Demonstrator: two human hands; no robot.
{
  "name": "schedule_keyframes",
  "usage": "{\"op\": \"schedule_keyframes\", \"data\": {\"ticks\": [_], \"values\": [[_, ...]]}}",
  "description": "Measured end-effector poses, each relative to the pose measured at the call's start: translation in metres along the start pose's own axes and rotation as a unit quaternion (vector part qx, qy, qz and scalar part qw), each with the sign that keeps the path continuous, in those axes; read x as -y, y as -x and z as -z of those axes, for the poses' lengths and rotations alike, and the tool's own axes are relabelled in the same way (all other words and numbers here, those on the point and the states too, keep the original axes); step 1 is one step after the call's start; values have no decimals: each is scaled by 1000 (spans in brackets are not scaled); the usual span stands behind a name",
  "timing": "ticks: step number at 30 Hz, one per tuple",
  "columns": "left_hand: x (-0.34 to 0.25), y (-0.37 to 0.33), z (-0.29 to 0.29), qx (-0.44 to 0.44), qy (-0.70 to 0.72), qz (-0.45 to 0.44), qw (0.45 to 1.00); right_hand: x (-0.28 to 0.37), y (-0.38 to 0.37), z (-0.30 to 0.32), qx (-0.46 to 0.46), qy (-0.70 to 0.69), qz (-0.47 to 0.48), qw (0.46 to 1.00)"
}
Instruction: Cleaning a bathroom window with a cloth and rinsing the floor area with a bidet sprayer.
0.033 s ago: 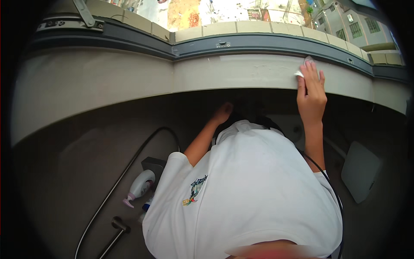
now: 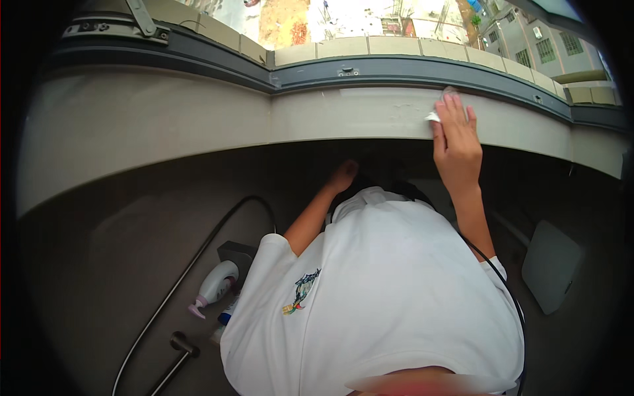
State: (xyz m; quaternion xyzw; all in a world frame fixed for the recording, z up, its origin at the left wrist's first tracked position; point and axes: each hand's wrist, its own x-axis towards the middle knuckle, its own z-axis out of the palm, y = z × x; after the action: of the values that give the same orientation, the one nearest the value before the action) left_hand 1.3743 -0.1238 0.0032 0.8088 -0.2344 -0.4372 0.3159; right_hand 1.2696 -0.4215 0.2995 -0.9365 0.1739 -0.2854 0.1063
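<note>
My right hand lies on the pale window sill, its fingers stretched forward and close together. Beneath the fingers is a thin wipe, perhaps a tissue; a crumpled white bit pokes out beside the thumb, and a see-through edge shows at the fingertips. Just beyond them runs the dark grey window frame. My left hand hangs low by my waist, in the shadow below the sill. Its fingers are too dark to make out.
A shower hose curves along the left, near a pump bottle and a metal bar. A grey square panel stands at right. The window is open, with ground and a building far below.
My right hand has slid a little to the left along the sill, with the wipe under it. My left hand stays by my waist.
</note>
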Motion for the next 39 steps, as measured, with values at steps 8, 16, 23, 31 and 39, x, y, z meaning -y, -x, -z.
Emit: {"op": "schedule_keyframes", "data": {"ticks": [8, 16, 23, 31, 39], "values": [[12, 1, -33, -110, 103, -188, 971, 170, -46, -79, 119, -130, 264, 948], [57, 2, -34, -17, 83, -80, 993, 154, -32, -72, 103, -213, 204, 950], [64, -4, -31, 122, -11, 110, 986, 38, -2, 12, 64, -133, 37, 988], [53, -23, -49, 120, -43, 16, 992, -119, 42, 82, -17, 136, -151, 979], [51, -30, -32, 125, -74, 17, 989, -206, 47, 104, -57, 251, -243, 935]]}}
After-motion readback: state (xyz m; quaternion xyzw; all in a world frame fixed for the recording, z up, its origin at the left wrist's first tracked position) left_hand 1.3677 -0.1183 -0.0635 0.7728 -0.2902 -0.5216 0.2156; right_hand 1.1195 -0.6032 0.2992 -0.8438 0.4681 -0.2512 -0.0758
